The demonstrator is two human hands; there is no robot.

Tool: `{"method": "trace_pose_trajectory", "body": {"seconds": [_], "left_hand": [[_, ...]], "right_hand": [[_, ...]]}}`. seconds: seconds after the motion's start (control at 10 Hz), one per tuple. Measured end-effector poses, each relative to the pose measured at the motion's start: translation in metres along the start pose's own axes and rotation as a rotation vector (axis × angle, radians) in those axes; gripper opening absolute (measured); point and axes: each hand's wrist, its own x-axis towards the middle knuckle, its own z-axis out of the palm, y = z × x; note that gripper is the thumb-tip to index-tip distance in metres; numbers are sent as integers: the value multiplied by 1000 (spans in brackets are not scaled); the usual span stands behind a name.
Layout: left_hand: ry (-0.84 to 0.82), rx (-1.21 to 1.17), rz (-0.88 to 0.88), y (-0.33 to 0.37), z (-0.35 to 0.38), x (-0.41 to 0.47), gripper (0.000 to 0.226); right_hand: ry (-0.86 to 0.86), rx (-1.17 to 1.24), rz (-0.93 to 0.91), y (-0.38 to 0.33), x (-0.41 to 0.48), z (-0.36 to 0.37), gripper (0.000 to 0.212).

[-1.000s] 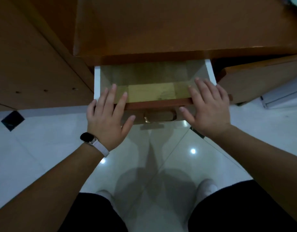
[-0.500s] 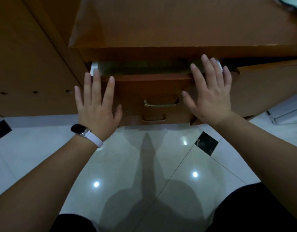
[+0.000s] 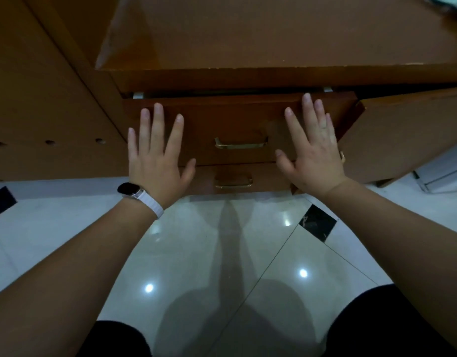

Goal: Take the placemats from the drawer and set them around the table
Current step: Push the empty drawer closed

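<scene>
Two flat, spread hands, left hand [image 3: 155, 161] and right hand [image 3: 312, 148], pressed the drawer [image 3: 237, 119] front, holding nothing; I judged it stiff, best pulled by its handle [image 3: 240, 145].

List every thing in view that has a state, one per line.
upper drawer: nearly shut, a thin gap left at the top
lower drawer: shut
cabinet door: ajar
left hand: open, flat, fingers spread
right hand: open, flat, on the upper drawer's front
</scene>
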Motion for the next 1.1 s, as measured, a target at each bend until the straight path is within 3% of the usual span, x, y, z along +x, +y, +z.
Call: {"method": "trace_pose_trajectory", "body": {"seconds": [0.5,0.9,1.1], "left_hand": [[8,30,-66,-7,34,18,91],[46,39,-53,-10,44,21,88],[3,-82,-93,4,1,12,78]], "right_hand": [[-57,-79,119,-5,8,36,87],[130,-59,164,-11,16,61,84],[-61,51,212,-31,15,19,78]]}}
